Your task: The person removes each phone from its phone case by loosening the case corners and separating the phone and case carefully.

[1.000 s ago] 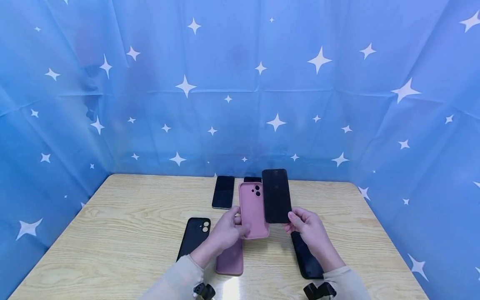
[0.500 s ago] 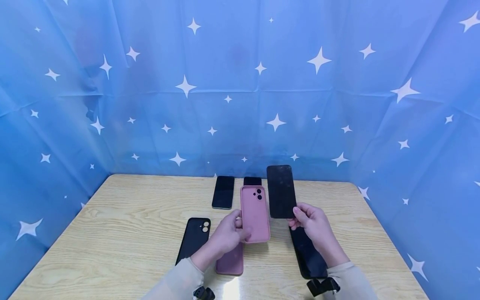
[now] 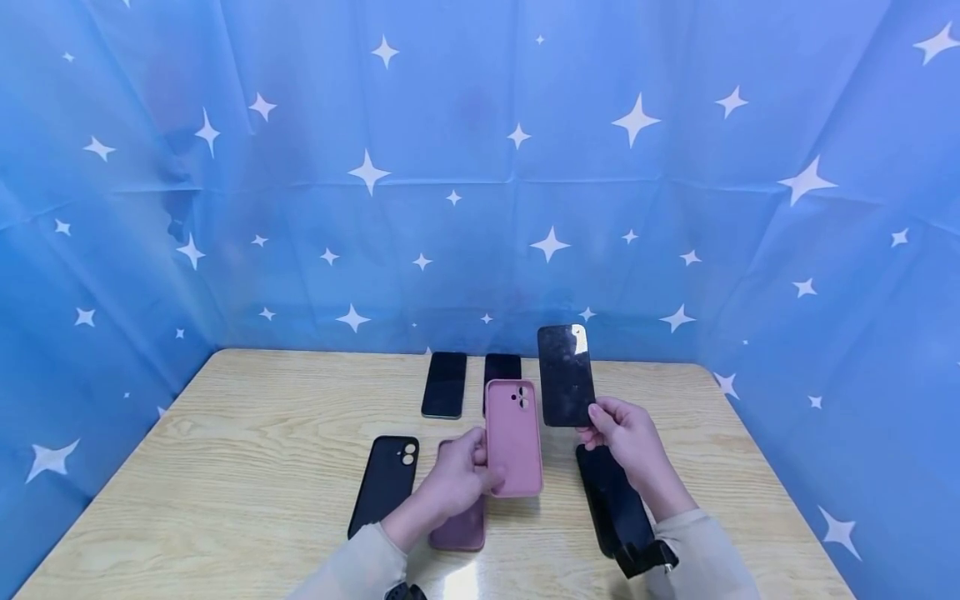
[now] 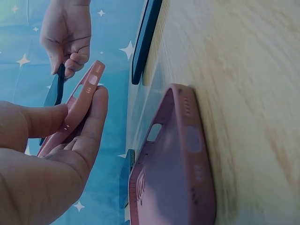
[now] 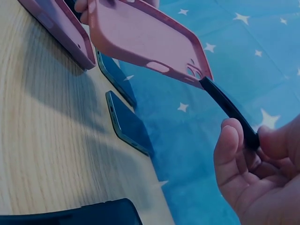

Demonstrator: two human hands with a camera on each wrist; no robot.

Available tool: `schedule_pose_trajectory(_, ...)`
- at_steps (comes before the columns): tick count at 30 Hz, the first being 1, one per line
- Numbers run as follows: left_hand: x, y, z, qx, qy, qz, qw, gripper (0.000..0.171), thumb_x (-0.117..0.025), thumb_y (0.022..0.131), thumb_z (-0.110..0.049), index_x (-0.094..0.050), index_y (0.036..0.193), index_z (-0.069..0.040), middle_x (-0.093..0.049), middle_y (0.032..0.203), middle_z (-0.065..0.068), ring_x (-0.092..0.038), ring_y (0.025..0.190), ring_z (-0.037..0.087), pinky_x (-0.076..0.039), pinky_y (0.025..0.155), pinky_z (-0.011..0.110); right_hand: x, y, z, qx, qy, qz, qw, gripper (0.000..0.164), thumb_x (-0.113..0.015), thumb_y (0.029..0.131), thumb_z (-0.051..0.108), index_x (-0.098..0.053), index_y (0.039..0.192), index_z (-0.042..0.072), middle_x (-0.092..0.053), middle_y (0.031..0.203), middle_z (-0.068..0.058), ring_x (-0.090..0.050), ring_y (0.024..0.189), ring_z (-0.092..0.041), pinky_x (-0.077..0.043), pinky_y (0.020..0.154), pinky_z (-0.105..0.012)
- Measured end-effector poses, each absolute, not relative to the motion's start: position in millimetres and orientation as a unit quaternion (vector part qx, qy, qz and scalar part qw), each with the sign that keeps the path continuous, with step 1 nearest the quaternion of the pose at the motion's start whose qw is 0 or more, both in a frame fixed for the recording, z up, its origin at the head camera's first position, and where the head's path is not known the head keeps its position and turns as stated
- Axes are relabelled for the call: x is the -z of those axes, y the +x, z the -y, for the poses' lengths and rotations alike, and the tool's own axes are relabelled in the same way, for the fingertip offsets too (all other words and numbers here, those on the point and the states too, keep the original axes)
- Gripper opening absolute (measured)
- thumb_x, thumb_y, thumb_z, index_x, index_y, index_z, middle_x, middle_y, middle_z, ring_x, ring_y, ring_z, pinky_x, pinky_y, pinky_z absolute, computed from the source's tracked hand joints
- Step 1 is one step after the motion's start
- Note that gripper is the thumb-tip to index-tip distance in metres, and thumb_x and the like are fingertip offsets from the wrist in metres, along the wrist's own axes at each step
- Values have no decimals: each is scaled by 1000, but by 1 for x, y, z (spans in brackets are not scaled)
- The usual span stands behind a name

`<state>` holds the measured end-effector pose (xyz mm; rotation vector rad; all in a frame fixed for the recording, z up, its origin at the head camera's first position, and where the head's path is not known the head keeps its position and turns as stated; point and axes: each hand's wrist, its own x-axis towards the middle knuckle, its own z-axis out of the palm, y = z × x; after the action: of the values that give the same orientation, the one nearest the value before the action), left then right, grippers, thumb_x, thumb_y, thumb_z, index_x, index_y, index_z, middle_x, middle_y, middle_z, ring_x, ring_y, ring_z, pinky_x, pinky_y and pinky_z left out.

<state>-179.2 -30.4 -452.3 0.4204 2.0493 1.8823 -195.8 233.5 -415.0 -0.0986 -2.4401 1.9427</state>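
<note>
Above the table, my left hand (image 3: 453,479) holds a pink phone case (image 3: 514,446) by its lower left edge, thumb on the inner side. In the left wrist view the fingers lie behind that case. My right hand (image 3: 636,442) pinches a black phone (image 3: 566,379) at its bottom corner, with light glinting on its upper right corner. Phone and case are held up side by side, apart in the head view. A second pink phone case (image 4: 201,164) lies on the table under my left hand, partly hidden by it in the head view.
A black phone case (image 3: 382,479) lies left of my left hand. Two dark phones, one (image 3: 444,385) left of the other (image 3: 502,367), lie at the back of the wooden table (image 3: 247,467). Another dark phone-shaped thing (image 3: 611,496) lies under my right wrist. A starry blue curtain (image 3: 450,100) surrounds the table.
The right hand has lifted the black phone slightly up and right. The left hand has lowered the pink case a little, widening the gap and uncovering more of the phone behind.
</note>
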Motion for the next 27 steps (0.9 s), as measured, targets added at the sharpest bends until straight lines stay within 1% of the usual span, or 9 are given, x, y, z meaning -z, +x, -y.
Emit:
schedule_pose_trajectory(6, 452, -177, 31, -649, 149, -727, 167, 30, -62, 93, 10, -54, 122, 5, -74, 102, 16, -72, 90, 21, -59, 74, 28, 414, -203, -236, -617, -31, 787, 0, 29, -45, 110, 6, -58, 121, -18, -70, 82, -10, -63, 69, -11, -60, 68, -25)
schedule_pose_trajectory(12, 454, -175, 29, -654, 163, -719, 169, 29, -62, 93, 11, -52, 119, 7, -74, 105, 22, -74, 92, 28, -60, 75, 29, 412, -211, -240, -614, -38, 788, -2, 30, -45, 110, 7, -57, 121, -18, -69, 80, -7, -64, 68, -12, -60, 67, -25)
schedule_pose_trajectory(17, 455, -173, 28, -655, 165, -717, 174, 30, -61, 93, 11, -51, 121, 6, -74, 106, 24, -74, 94, 33, -61, 75, 32, 412, -217, -242, -605, -49, 795, -10, 31, -45, 110, 7, -57, 123, -18, -69, 80, -8, -65, 68, -13, -61, 69, -28)
schedule_pose_trajectory(21, 457, -172, 27, -653, 169, -716, 179, 33, -60, 93, 12, -50, 123, 7, -74, 106, 24, -74, 94, 33, -61, 75, 31, 415, -222, -243, -598, -53, 799, -18, 31, -45, 110, 8, -57, 122, -18, -69, 80, -9, -64, 68, -13, -60, 67, -26)
schedule_pose_trajectory(27, 459, -171, 24, -650, 171, -717, 183, 37, -60, 92, 12, -50, 127, 7, -75, 104, 21, -74, 92, 28, -60, 73, 28, 422, -228, -246, -589, -60, 805, -26, 30, -45, 110, 8, -59, 119, -17, -70, 78, -7, -64, 69, -13, -58, 65, -24)
